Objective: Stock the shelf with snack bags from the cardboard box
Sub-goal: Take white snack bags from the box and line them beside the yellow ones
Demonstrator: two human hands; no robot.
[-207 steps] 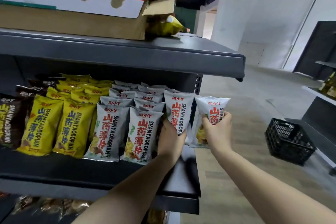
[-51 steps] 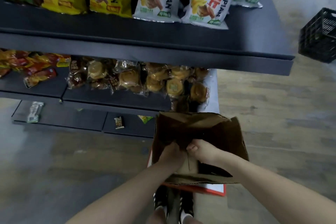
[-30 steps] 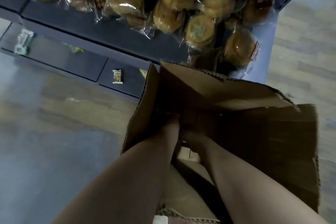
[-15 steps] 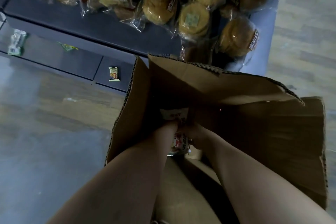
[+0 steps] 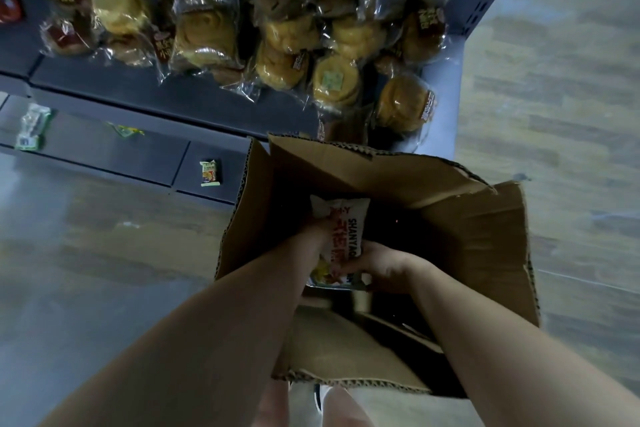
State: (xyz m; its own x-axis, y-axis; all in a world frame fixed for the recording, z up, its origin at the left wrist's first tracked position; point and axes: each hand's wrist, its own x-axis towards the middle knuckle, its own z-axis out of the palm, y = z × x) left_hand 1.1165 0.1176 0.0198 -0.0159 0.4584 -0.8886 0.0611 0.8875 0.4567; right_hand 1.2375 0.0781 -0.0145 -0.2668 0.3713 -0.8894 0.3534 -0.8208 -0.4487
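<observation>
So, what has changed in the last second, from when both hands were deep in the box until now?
Both hands have come up inside the cardboard box, bringing a white snack bag into sight. The left hand grips its left side and the right hand holds its lower end. The box stayed open by the shelf, and the wrapped breads and small packet did not move.

Clear-wrapped buns in a heap, small orange packet, green wrapper, wooden floor

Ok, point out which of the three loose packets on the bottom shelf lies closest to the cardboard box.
The small orange-and-white packet, just left of the cardboard box; the pale green packet and the green-yellow wrapper lie farther left.
</observation>
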